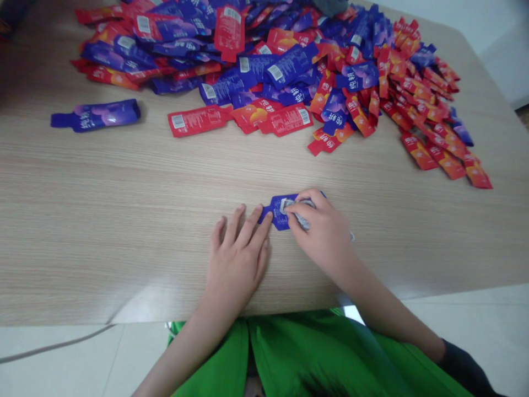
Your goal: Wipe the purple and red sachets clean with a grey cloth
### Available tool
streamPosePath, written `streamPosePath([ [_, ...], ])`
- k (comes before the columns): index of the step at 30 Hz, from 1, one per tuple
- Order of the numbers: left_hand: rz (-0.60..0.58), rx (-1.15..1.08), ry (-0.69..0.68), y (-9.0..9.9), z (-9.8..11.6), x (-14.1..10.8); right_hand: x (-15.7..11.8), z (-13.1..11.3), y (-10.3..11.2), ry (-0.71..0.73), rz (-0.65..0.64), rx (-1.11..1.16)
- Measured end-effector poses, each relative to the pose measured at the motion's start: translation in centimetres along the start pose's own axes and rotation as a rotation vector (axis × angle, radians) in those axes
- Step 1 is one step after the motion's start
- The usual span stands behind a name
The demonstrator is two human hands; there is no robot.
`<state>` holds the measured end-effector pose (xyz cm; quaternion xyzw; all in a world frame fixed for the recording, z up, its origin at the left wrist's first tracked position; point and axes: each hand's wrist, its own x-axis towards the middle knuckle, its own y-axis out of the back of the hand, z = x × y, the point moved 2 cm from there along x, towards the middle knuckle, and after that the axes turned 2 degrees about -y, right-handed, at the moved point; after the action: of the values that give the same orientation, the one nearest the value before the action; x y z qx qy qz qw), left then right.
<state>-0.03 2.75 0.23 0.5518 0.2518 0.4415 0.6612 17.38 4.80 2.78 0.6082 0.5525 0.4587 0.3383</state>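
Observation:
A blue sachet (281, 220) lies flat on the table in front of me, its narrow neck pointing left and small print on its upward face. My left hand (237, 251) is spread palm down, with fingertips resting on the neck. In my right hand (320, 226), closed fingers grip a crumpled greyish-white wad (305, 212), perhaps cloth or tissue, pressed against the sachet's printed face. That hand hides the sachet's right part. A small whitish bit (352, 236) shows just beyond the right hand.
A large heap of blue and red sachets (248, 71) covers the back of the wood-grain table (124, 220). One blue sachet (97, 116) lies apart at the left. Red-orange sachets (446, 160) overlap at the right. A grey cable (58, 345) runs below the front edge.

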Motion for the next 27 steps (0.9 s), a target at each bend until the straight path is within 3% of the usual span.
streamPosePath([
  [8,-0.016,-0.01,0.004,0.0,0.0,0.0,-0.4,1.9,0.7,-0.096,0.074,-0.014],
  [21,-0.016,-0.009,0.007,0.0,0.0,0.0,-1.0,5.0,1.7,-0.252,0.046,0.076],
  [27,-0.01,-0.013,0.005,0.0,-0.1,0.0,-1.1,5.7,1.7,-0.246,0.046,0.102],
])
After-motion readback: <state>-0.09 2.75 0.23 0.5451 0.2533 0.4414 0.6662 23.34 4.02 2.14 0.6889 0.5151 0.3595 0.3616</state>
